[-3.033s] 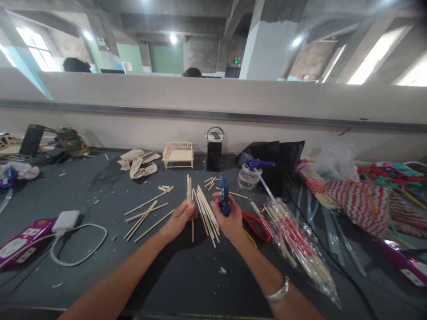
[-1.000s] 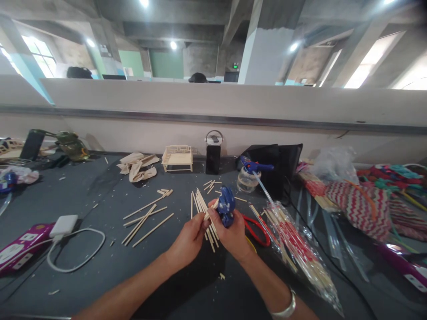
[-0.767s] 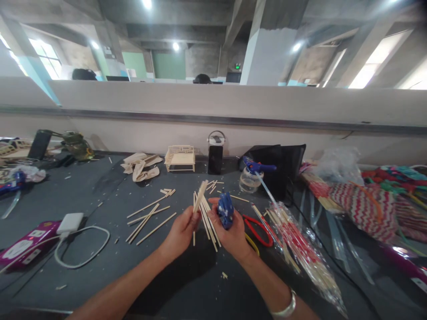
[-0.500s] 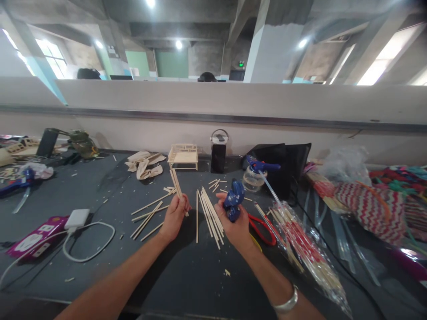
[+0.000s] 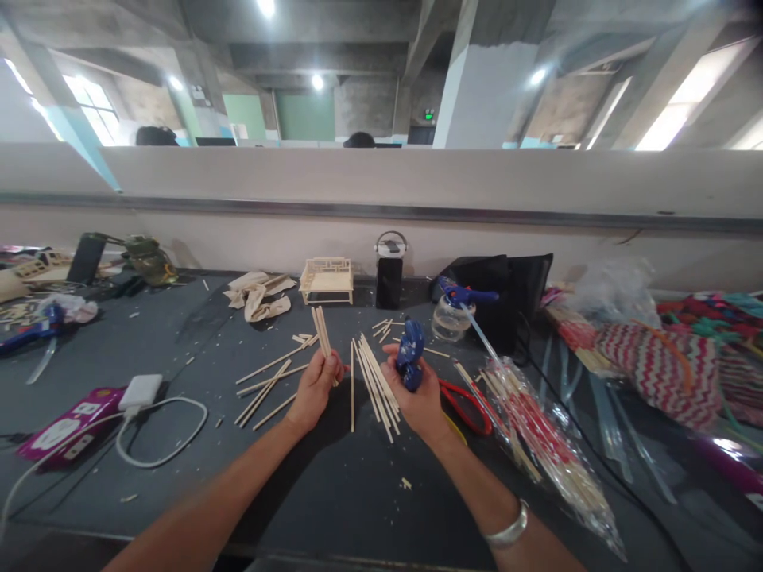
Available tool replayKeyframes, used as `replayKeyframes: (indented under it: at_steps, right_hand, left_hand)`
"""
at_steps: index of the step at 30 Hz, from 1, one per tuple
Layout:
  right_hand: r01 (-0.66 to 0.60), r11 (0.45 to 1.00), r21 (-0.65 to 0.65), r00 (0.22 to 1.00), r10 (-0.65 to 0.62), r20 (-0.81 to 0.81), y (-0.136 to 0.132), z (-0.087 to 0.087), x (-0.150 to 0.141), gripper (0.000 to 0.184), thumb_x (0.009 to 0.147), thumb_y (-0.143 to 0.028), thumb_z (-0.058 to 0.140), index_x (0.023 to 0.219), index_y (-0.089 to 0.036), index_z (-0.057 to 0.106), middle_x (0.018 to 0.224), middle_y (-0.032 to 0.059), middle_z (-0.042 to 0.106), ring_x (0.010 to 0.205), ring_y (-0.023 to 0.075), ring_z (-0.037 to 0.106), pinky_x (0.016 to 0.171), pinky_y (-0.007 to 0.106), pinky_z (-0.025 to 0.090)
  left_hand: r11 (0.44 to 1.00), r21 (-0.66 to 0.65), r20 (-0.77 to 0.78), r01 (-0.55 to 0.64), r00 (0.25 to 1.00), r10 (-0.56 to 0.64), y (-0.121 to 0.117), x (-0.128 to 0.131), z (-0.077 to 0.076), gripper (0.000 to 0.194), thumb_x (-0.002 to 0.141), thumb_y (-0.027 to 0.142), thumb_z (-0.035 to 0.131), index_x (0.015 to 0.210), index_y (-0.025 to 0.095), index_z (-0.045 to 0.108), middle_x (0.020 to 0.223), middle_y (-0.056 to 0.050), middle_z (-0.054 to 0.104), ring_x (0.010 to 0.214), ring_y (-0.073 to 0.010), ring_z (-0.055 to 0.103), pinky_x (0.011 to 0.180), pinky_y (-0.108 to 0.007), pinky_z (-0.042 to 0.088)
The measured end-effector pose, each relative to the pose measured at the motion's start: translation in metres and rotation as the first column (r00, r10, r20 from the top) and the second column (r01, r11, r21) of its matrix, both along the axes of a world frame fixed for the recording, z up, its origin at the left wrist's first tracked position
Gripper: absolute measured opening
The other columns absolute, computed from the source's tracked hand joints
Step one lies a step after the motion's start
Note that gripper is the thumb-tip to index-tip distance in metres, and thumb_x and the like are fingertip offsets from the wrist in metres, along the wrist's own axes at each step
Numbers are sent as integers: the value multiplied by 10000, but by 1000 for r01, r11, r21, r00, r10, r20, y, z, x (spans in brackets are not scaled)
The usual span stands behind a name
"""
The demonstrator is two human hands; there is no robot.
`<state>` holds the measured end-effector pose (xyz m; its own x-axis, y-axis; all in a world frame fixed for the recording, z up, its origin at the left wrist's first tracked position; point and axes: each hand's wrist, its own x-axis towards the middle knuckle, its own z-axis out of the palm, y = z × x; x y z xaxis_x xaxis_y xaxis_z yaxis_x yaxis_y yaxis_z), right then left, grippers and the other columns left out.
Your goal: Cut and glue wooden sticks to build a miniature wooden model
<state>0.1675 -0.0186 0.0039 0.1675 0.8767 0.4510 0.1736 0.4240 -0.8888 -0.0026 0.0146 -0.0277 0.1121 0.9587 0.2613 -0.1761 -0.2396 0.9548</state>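
My left hand [image 5: 317,385] is closed around a few thin wooden sticks [image 5: 323,330], which point up and away from me. In my right hand [image 5: 419,399] is a chunky dark blue object [image 5: 410,355] with pale specks; its kind is hard to make out. A fan of loose wooden sticks [image 5: 377,389] lies on the dark table between both hands, with one single stick [image 5: 352,388] beside it. More sticks [image 5: 265,391] lie left of my left hand. Red-handled scissors [image 5: 470,407] rest just right of my right hand, partly hidden by it.
A small wooden furniture model [image 5: 327,281] stands at the back, near a phone [image 5: 389,283]. A blue glue gun [image 5: 465,295] lies across a glass jar [image 5: 451,320]. Plastic-wrapped sticks [image 5: 548,437] lie at right, a purple power strip [image 5: 71,425] with a white charger [image 5: 141,392] at left.
The sticks in my left hand have tilted more upright and shifted slightly right. My right hand has moved a little left with the blue object, which has turned slightly.
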Motion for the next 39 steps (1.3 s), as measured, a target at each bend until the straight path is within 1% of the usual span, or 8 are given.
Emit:
replayKeyframes:
  at_steps: [5,11,16,20,27,30,33,39]
  right_hand:
    - [-24,1000,-17,999,24,23,1,-1,-1,221,787,-324,615,955,-182,599,739,4,593,645,149,577,662,288,511]
    - [-25,998,55,968,10,251,7,-7,4,220,813,-273,578,1017,-206,533,819,4,599,746,163,584,772,321,483]
    - [-103,995,19,929,89,360,9,-7,7,202,824,-256,558,1012,-206,504,874,27,594,806,180,584,773,326,483]
    - [-126,992,28,893,101,439,10,-5,9,298,807,-247,581,1089,-193,500,1005,75,602,941,220,576,858,377,458]
    - [-164,986,5,892,146,428,9,-4,10,320,822,-249,566,1133,-207,499,1036,69,600,977,223,565,883,379,447]
    - [-172,985,-14,890,162,426,7,0,9,306,822,-260,566,1118,-207,511,1020,62,596,966,220,561,877,375,445]
    - [-209,978,-17,893,198,405,5,2,7,326,818,-256,571,1136,-212,508,1030,56,586,974,209,546,883,365,436]
    - [-245,969,-39,941,247,230,4,-1,4,247,808,-238,568,1046,-211,509,860,1,559,791,149,555,754,291,476]
  left_hand:
    - [1000,-13,-121,-4,993,3,0,0,0,293,887,482,447,838,193,466,681,49,406,632,-97,407,819,-302,457]
    - [1000,20,-235,8,972,-3,-2,1,5,324,891,496,428,800,187,465,671,47,398,615,-95,395,646,-234,417]
    - [992,-32,-288,119,950,-123,-5,-8,31,334,870,509,461,776,188,463,671,49,369,598,-88,365,591,-215,395]
    - [960,-102,-426,260,861,-279,-7,-26,63,366,859,541,450,745,193,441,670,48,356,599,-92,374,599,-224,415]
    - [930,-194,-635,313,683,-362,-9,-51,103,344,859,506,446,728,190,471,684,34,421,624,-109,456,599,-227,421]
    - [923,-176,-649,343,664,-371,-8,-56,106,326,864,484,445,723,191,471,687,35,417,613,-105,457,596,-219,418]
    - [892,-248,-648,378,620,-443,-10,-57,105,319,868,490,438,748,197,474,701,33,424,632,-111,478,613,-220,431]
    - [855,-335,-671,395,537,-511,-13,-48,111,335,855,521,449,778,201,513,695,26,460,623,-124,504,582,-219,426]
